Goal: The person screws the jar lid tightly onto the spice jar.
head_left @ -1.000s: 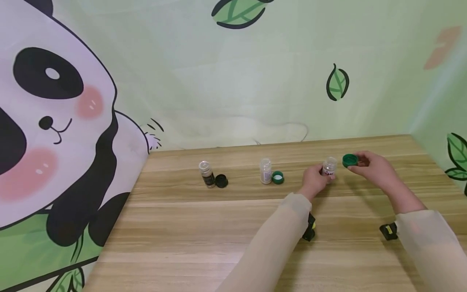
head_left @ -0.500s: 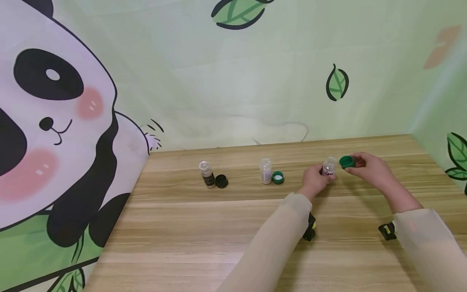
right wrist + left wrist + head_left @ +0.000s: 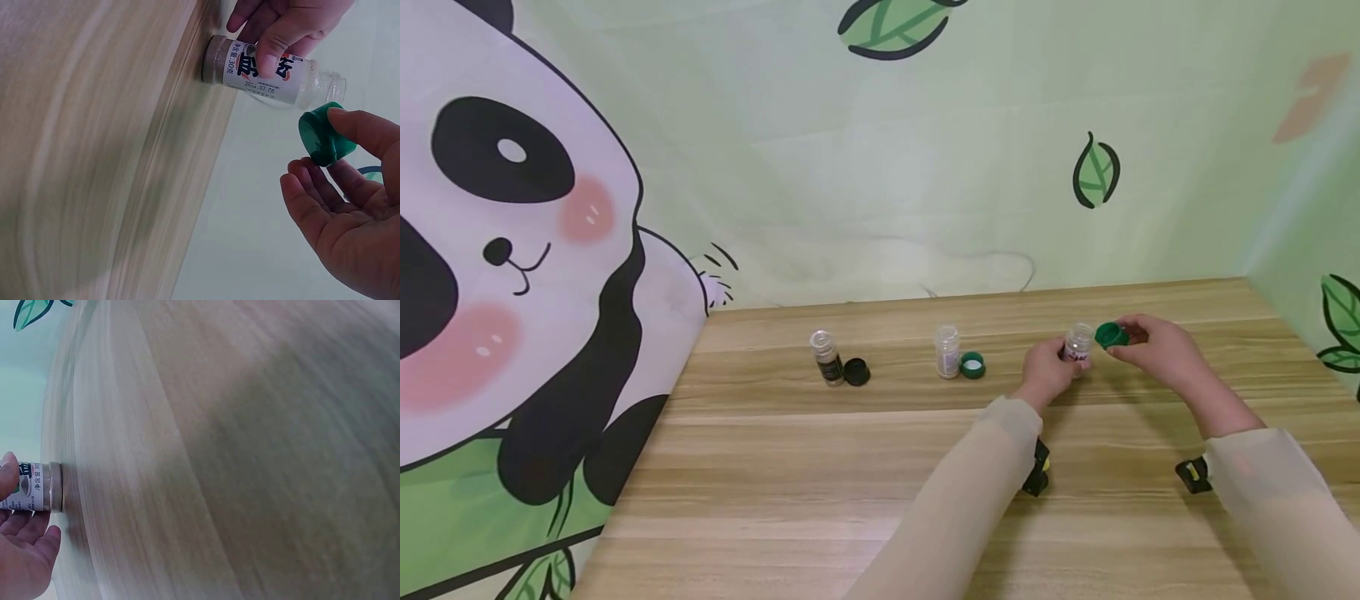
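My left hand (image 3: 1047, 371) grips a small clear spice bottle (image 3: 1078, 340) with a white label, standing at the right of the table. In the right wrist view the bottle (image 3: 265, 74) shows a bare threaded neck and some powder at its base. My right hand (image 3: 1161, 350) pinches a green cap (image 3: 1111, 335) between thumb and fingers, tilted and held in the air just right of the bottle's mouth. The left wrist view has the left hand (image 3: 28, 550) around the labelled bottle (image 3: 31, 486) at its edge.
On the wooden table (image 3: 820, 483), a clear bottle (image 3: 947, 352) stands uncapped beside a green cap (image 3: 973, 365). Farther left, a dark-labelled bottle (image 3: 827, 358) stands by a black cap (image 3: 857, 372). A cloth backdrop (image 3: 880, 183) rises behind the table.
My right hand has carried the green cap a short way left, closer to the bottle's mouth. The left hand and its bottle have stayed in place.
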A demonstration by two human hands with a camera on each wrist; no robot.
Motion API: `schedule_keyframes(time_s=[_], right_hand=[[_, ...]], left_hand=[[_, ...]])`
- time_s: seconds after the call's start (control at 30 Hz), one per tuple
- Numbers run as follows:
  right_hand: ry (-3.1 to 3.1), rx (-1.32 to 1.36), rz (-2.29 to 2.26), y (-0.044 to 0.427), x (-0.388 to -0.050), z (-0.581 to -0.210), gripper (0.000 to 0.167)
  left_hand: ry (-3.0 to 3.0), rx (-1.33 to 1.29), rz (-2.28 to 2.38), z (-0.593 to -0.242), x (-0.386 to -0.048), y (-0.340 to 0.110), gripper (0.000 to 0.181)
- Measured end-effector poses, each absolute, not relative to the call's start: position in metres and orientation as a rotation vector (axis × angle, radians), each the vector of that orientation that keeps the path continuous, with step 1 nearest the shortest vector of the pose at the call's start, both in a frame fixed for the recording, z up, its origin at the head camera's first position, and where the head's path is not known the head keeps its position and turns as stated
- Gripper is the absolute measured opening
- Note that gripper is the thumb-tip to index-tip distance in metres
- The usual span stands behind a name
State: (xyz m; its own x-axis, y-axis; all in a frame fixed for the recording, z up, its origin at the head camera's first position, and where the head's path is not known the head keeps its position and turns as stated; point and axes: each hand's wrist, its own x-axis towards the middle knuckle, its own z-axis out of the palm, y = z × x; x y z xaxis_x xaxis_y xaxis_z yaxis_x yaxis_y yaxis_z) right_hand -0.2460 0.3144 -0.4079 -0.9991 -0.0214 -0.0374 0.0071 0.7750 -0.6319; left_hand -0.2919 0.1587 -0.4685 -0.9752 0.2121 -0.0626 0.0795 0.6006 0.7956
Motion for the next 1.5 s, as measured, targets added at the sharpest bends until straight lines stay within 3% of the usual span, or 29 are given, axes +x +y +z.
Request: schedule_keyframes(time_s=[0.93, 1.5], right_hand=[[2.856, -0.082, -1.189, 0.305, -0.255, -0.403, 0.053], [2.908, -0.122, -1.136, 0.294, -0.262, -0.400, 0.053]], left_hand=[[2.603, 0.175, 1.373, -0.464, -0.291, 0.159, 0.031], [2.645, 0.263, 1.383, -0.466, -0.291, 0.156, 0.026]])
